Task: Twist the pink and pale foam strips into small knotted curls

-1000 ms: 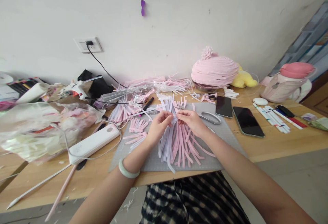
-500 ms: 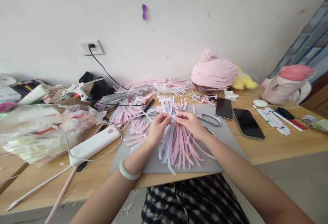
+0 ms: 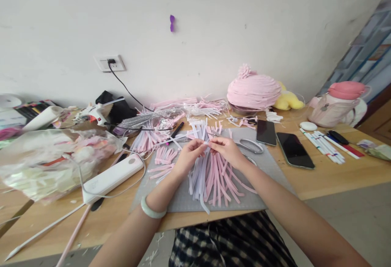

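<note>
My left hand [image 3: 194, 153] and my right hand [image 3: 225, 149] meet over the grey mat, fingertips pinched together on a small pale strip whose details are hard to make out. Beneath them lie lilac strips [image 3: 198, 177] on the left and pink strips [image 3: 218, 179] on the right, fanned toward the mat's front edge. Grey-handled scissors [image 3: 250, 146] rest just right of my right hand, partly hidden by it. Short pink bundles [image 3: 165, 155] lie left of my left hand on the mat [image 3: 271, 181].
At left are a plastic bag [image 3: 55, 169], a white power strip [image 3: 113, 177] with cords and a glue gun [image 3: 97, 113]. Behind stands a pink strip-covered dome [image 3: 253, 91]. Two phones [image 3: 265, 131], markers [image 3: 323, 146] and a pink-lidded jug [image 3: 336, 104] are at right.
My fingertips have shifted slightly and the pale piece between them shows less. The whole view has tilted a little, so the table appears slightly lower.
</note>
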Tool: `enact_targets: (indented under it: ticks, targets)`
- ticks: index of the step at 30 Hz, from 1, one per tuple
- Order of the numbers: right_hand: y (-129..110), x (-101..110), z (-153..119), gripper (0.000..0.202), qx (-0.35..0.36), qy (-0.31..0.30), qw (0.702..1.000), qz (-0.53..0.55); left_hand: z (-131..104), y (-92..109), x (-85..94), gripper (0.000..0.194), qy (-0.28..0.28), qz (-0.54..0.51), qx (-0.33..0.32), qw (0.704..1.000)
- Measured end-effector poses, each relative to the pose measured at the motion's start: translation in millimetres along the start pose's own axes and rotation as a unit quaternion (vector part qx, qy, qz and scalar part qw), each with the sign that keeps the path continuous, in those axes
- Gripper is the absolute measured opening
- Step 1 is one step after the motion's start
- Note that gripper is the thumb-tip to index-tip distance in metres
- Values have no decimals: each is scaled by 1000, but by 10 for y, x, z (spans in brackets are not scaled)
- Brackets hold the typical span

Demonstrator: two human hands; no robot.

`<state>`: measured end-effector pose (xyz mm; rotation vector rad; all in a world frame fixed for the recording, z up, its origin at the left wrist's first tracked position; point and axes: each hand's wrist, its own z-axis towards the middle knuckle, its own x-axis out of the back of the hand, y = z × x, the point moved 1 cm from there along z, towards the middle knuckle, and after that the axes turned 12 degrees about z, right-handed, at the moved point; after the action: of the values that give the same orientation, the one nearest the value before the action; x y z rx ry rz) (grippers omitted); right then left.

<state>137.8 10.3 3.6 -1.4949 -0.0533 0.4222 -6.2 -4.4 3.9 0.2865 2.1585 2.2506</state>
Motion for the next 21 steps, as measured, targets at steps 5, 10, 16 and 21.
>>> enact_targets:
  ticks: [5, 10, 16, 21]
  targets:
    - [56, 45, 32, 22, 41, 33, 998, -35, -21, 23, -13, 20, 7, -86, 34, 996]
    - [88, 51, 53, 22, 181, -19, 967, -180, -50, 10, -45, 20, -42, -175, 65, 981]
    - [90, 78, 65, 33, 203, -8, 957, -206, -66, -19, -52, 20, -79, -178, 59, 979]
    - [104, 84, 67, 33, 218, -21, 952, -216, -34, -13, -45, 22, -21, -88, 35, 995]
